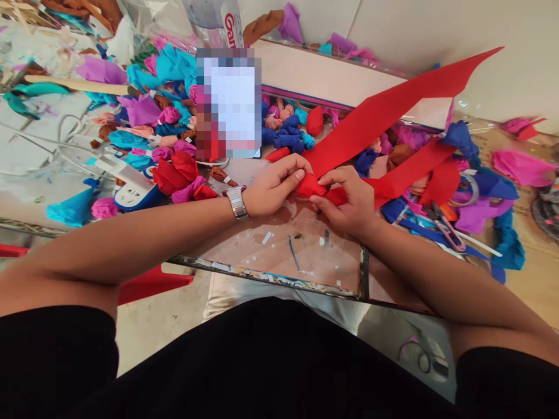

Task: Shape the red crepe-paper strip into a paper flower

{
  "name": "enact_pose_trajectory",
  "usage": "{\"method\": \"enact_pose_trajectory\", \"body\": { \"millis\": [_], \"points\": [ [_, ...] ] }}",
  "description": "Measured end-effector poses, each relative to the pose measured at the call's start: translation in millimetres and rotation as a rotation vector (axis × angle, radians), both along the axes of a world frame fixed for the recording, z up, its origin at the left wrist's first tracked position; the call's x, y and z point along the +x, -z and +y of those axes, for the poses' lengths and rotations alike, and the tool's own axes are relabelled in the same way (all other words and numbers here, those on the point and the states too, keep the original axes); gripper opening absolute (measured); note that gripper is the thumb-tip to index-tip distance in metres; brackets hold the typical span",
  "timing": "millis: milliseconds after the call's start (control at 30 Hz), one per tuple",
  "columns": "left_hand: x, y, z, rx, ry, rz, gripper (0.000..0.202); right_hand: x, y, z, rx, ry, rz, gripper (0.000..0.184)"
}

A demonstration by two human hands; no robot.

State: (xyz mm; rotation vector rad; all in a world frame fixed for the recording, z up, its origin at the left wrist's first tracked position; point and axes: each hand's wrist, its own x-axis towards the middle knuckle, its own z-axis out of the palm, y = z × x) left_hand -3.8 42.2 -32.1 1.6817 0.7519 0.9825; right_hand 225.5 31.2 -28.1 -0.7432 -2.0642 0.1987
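Note:
My left hand [276,187], with a metal watch [237,202] at its wrist, pinches a small rolled red bud [308,186] between thumb and fingers. The bud is part of a long red crepe-like strip [379,113] that runs up to the right and ends in the air near the wall. From the other side, my right hand [347,195] is closed on the strip's folded edge beside the bud, thumb and forefinger pressed together. Another red strip [410,169] lies behind the right hand. Fingers hide part of the fold.
Finished rosettes and scraps, such as a red rose [177,171], crowd the table's back. A phone [229,105], partly blurred, stands upright before a clear bottle [209,23]. Left are a power strip [137,195] and teal-handled pliers [26,96]; right, pink-handled snips [449,230].

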Motion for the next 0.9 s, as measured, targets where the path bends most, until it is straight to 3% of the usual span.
{"method": "enact_pose_trajectory", "body": {
  "millis": [300,900],
  "points": [
    [2.1,1.3,0.4,-0.032,0.014,-0.063,0.053,2.3,4.6,1.0,-0.036,0.037,-0.007,0.029],
    [2.3,-1.4,0.3,-0.040,0.043,-0.100,0.050,3.1,4.3,1.9,0.073,-0.010,0.073,0.024]
  ]
}}
